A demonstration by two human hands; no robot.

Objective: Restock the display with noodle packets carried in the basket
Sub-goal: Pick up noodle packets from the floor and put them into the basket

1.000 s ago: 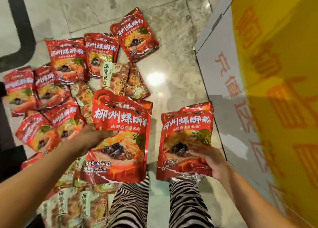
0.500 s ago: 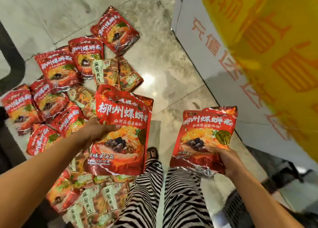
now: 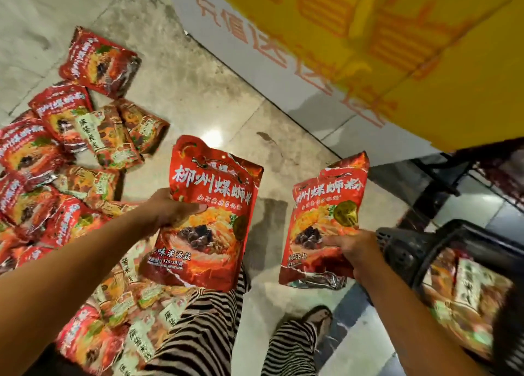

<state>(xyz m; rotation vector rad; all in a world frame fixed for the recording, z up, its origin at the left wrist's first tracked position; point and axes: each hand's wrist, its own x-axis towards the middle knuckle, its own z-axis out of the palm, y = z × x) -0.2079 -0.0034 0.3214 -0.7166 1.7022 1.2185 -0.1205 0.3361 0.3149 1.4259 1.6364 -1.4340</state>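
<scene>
My left hand (image 3: pixel 167 214) grips a large red noodle packet (image 3: pixel 215 205) by its left edge, thumb across the front. My right hand (image 3: pixel 354 251) pinches a second red noodle packet (image 3: pixel 320 205) at its lower right, held upright beside the first. Both packets hang above the floor in front of my striped trousers. A black basket (image 3: pixel 419 248) sits at the lower right with more packets inside (image 3: pixel 465 299). Several red and orange packets (image 3: pixel 65 177) lie scattered on the floor to the left.
A yellow and white display board with red characters (image 3: pixel 368 49) fills the upper right. A dark wire rack (image 3: pixel 496 174) stands at the right edge. Marble floor tiles (image 3: pixel 215 97) lie between the pile and the board. My sandalled foot (image 3: pixel 317 319) is below the right packet.
The view has swung right, bringing the basket and rack into sight. Both hands with their packets have shifted rightward, the right packet now tilted closer to the basket.
</scene>
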